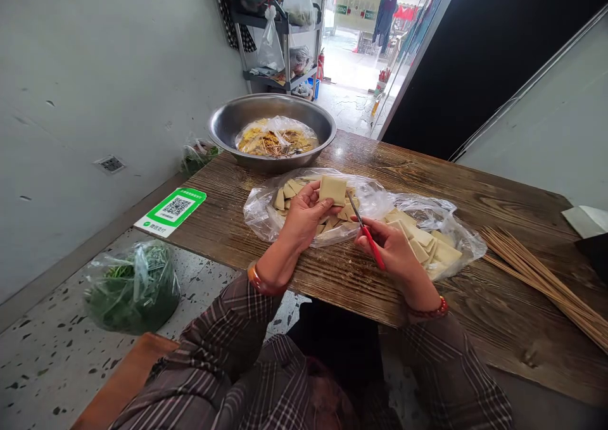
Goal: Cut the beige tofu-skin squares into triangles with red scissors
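Note:
Between the thumb and fingers of my left hand [308,215] is a square stack of tofu sheets [333,190], held upright. My right hand [387,246] grips red-handled scissors [373,245], whose blades point up and left, close to the stack's right edge. Below the left hand lies a clear plastic bag [259,209] spread open with cut tofu pieces [285,192] on it. A second clear bag [468,243], beside the right hand, holds larger tofu squares [439,252]. My palm and fingers partly hide both piles.
A steel basin [223,135] with bagged skewered food stands at the table's far end. Bamboo skewers [536,275] lie at the right. A green QR-code card [175,209] sits at the left corner. Bagged greens [137,290] rest lower left, and a shelf rack [285,37] stands behind.

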Tool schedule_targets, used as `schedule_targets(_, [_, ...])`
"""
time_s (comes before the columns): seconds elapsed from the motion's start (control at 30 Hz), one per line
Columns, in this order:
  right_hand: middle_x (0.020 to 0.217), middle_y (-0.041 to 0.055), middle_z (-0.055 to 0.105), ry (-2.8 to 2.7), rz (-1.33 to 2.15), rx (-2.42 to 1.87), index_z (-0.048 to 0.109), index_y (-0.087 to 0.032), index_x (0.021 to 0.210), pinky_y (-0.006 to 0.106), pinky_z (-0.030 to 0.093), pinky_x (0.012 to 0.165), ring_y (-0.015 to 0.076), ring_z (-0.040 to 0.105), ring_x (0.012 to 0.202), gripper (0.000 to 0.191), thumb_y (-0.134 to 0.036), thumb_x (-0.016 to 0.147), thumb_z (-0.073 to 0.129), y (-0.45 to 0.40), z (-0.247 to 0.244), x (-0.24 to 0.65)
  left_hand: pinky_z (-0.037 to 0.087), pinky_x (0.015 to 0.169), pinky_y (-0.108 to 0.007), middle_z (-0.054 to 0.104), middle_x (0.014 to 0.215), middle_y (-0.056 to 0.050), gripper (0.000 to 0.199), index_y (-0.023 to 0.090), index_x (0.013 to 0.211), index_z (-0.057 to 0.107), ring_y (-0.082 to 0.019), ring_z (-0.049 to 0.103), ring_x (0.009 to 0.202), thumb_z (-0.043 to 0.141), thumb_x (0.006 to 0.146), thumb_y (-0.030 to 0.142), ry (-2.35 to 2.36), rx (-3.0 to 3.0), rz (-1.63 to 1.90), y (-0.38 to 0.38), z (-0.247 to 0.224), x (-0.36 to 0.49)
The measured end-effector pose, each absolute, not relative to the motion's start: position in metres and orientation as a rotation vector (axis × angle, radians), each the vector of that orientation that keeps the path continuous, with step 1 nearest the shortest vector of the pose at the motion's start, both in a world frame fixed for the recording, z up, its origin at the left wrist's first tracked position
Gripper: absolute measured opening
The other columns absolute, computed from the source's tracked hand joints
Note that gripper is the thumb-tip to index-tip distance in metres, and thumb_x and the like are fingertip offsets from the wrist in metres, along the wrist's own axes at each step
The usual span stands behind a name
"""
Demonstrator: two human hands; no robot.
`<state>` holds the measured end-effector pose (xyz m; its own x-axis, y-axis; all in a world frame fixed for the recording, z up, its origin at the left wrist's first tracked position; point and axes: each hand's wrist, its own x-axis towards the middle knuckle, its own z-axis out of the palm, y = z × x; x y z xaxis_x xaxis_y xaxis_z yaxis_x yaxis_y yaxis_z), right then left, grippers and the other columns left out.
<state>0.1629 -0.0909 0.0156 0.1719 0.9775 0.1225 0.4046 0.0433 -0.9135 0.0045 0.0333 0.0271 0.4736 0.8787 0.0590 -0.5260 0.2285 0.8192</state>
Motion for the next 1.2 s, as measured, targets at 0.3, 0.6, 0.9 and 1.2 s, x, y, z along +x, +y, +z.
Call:
schedule_targets(0.3, [0.079, 0.0039, 0.065, -1.419, 0.802, -1.544, 0.067, -0.015, 0.132, 0.029, 0.045, 0.063, 0.0160, 0.054, 0.069, 0.060, -0.051, 0.083, 0.070, -0.092, 0.015, 0.165, 0.056, 0.058, -0.020, 0.074, 0.081, -0.003, 0.043, 0.013, 0.096, 0.065, -0.012, 0.070, 0.064, 0.089, 0.062, 0.025, 0.508, 0.934, 0.987, 0.033, 0.027, 0.002])
schedule_targets(0.6, [0.080, 0.0034, 0.060, -1.453, 0.908, -1.485, 0.065, -0.010, 0.131, 0.031, 0.043, 0.066, 0.0149, 0.050, 0.069, 0.061, -0.049, 0.085, 0.067, -0.092, 0.021, 0.164, 0.054, 0.054, -0.021, 0.072, 0.070, -0.002, 0.043, 0.012, 0.086, 0.063, -0.011, 0.067, 0.056, 0.091, 0.059, 0.031, 0.500, 0.959, 0.926, 0.031, 0.028, 0.003])
schedule_targets(0.9, [0.081, 0.0045, 0.063, -1.460, 0.921, -1.449, 0.067, -0.013, 0.128, 0.030, 0.043, 0.064, 0.0149, 0.051, 0.070, 0.057, -0.052, 0.086, 0.066, -0.093, 0.026, 0.162, 0.053, 0.054, -0.021, 0.070, 0.068, -0.001, 0.042, 0.012, 0.085, 0.063, -0.011, 0.066, 0.056, 0.091, 0.060, 0.031, 0.515, 0.982, 0.895, 0.030, 0.027, 0.003])
schedule_targets(1.2, [0.076, 0.0036, 0.061, -1.440, 0.963, -1.473, 0.067, -0.012, 0.130, 0.027, 0.042, 0.059, 0.0131, 0.048, 0.064, 0.061, -0.054, 0.085, 0.066, -0.093, 0.028, 0.161, 0.055, 0.056, -0.022, 0.071, 0.070, -0.002, 0.043, 0.012, 0.086, 0.064, -0.012, 0.067, 0.056, 0.091, 0.060, 0.032, 0.505, 0.984, 0.892, 0.030, 0.024, 0.003])
